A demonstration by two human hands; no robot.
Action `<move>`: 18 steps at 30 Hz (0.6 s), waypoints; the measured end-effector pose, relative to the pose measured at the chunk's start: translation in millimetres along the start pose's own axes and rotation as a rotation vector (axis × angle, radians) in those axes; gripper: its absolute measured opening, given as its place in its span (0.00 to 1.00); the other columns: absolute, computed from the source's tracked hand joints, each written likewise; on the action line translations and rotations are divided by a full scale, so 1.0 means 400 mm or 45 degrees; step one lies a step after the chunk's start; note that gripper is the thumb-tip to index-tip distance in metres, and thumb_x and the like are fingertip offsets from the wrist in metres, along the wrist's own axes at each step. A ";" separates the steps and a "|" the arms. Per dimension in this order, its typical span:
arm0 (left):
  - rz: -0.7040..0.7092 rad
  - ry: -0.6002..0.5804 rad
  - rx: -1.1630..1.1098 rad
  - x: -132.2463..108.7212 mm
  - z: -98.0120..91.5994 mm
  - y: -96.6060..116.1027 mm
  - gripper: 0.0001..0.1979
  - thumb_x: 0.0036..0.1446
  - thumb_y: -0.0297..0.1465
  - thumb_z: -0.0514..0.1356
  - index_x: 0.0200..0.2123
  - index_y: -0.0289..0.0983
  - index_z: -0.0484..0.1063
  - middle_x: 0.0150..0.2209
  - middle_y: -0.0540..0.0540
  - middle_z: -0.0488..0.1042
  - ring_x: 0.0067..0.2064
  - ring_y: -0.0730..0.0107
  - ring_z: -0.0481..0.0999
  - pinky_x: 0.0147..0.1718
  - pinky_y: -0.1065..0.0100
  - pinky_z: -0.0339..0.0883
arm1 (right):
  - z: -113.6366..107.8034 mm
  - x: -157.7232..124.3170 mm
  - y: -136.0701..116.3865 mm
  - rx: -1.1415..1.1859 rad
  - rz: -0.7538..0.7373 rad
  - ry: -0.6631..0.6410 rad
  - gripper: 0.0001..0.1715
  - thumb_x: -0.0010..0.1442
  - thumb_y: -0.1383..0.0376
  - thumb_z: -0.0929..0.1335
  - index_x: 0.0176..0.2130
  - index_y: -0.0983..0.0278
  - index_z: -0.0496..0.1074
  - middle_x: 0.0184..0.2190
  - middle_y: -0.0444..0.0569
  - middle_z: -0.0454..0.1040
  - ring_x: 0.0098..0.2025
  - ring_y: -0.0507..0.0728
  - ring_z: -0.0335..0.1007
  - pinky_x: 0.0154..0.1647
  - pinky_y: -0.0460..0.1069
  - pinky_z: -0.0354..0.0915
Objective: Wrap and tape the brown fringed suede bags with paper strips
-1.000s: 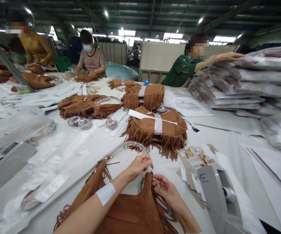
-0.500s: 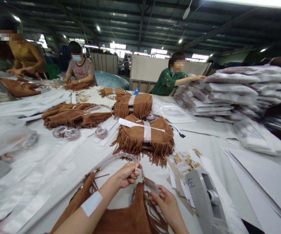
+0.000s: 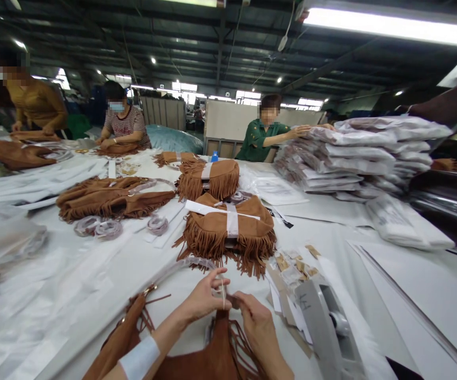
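Note:
A brown suede fringed bag (image 3: 204, 359) lies at the near table edge under my wrists, its plastic-wrapped handle (image 3: 180, 266) arching up to the left. My left hand (image 3: 204, 298) pinches a thin white string by the handle's right end. My right hand (image 3: 254, 322) meets it there, fingers closed on something small I cannot make out. A white strip of tape (image 3: 139, 359) sticks to my left forearm.
A grey tape dispenser (image 3: 323, 322) and small tags (image 3: 291, 264) sit to the right. Banded fringed bags (image 3: 228, 227) lie ahead, a stack of bagged goods (image 3: 363, 153) at right. Three other people work along the far side of the table.
The view has tilted up, so the bag sits lower in frame. My hands have come together at the handle's right end, and the small tag seen in my right hand is now hidden.

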State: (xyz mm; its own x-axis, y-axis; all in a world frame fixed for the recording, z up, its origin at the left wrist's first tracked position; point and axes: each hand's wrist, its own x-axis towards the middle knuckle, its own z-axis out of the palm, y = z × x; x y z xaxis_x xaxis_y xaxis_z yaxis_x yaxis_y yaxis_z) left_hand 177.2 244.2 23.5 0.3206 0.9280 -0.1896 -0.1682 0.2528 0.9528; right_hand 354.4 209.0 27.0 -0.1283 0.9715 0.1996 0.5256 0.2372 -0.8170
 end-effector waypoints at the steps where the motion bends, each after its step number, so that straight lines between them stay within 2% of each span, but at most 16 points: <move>1: 0.045 -0.036 0.048 0.000 0.007 0.003 0.46 0.33 0.18 0.69 0.59 0.39 0.61 0.53 0.35 0.72 0.46 0.63 0.74 0.38 0.71 0.66 | 0.000 0.007 -0.009 -0.080 -0.058 -0.065 0.19 0.64 0.61 0.58 0.44 0.59 0.75 0.36 0.51 0.76 0.39 0.59 0.71 0.42 0.52 0.65; 4: 0.142 -0.160 0.225 0.000 0.017 0.010 0.50 0.37 0.17 0.65 0.65 0.42 0.53 0.53 0.37 0.72 0.54 0.56 0.71 0.46 0.64 0.66 | 0.002 0.025 -0.030 -0.268 -0.077 -0.181 0.24 0.62 0.68 0.56 0.48 0.56 0.74 0.34 0.50 0.74 0.36 0.58 0.70 0.38 0.51 0.63; 7: 0.216 -0.167 0.430 0.001 0.014 0.005 0.49 0.41 0.19 0.62 0.67 0.43 0.49 0.54 0.37 0.71 0.52 0.56 0.74 0.47 0.61 0.66 | 0.012 0.032 -0.036 -0.234 -0.028 -0.214 0.22 0.62 0.67 0.57 0.46 0.57 0.75 0.31 0.49 0.72 0.34 0.57 0.69 0.37 0.50 0.62; 10: 0.271 -0.118 0.587 -0.001 0.012 -0.009 0.48 0.43 0.20 0.60 0.67 0.43 0.47 0.58 0.35 0.68 0.52 0.56 0.74 0.48 0.60 0.65 | 0.030 0.034 -0.031 0.184 0.053 -0.236 0.17 0.61 0.61 0.61 0.43 0.59 0.77 0.35 0.51 0.74 0.40 0.59 0.69 0.44 0.52 0.64; 13: 0.344 -0.099 0.704 -0.002 0.025 -0.011 0.47 0.42 0.20 0.59 0.67 0.44 0.49 0.57 0.39 0.70 0.52 0.57 0.73 0.49 0.62 0.65 | 0.047 0.036 -0.029 0.777 0.291 -0.249 0.17 0.56 0.54 0.68 0.39 0.63 0.77 0.39 0.52 0.76 0.43 0.60 0.70 0.47 0.53 0.64; 15: 0.345 -0.094 0.746 -0.002 0.039 -0.004 0.45 0.43 0.21 0.60 0.66 0.45 0.53 0.53 0.42 0.73 0.43 0.60 0.77 0.43 0.64 0.67 | 0.055 0.037 -0.030 1.052 0.494 -0.116 0.19 0.51 0.51 0.72 0.35 0.64 0.77 0.36 0.51 0.77 0.39 0.59 0.71 0.42 0.51 0.65; 18: 0.338 -0.035 0.718 0.005 0.056 0.006 0.38 0.46 0.24 0.59 0.63 0.44 0.58 0.38 0.49 0.78 0.31 0.66 0.75 0.35 0.68 0.65 | 0.058 0.035 -0.022 1.231 0.672 0.146 0.21 0.44 0.50 0.75 0.33 0.62 0.76 0.36 0.49 0.77 0.38 0.58 0.71 0.39 0.49 0.65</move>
State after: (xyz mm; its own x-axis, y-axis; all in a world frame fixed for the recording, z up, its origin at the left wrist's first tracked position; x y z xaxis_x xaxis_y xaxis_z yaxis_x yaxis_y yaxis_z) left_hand 198.4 240.4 30.8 0.3605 0.9301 0.0696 0.2702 -0.1756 0.9466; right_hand 328.5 220.3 24.7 0.0232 0.9566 -0.2905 -0.3933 -0.2584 -0.8823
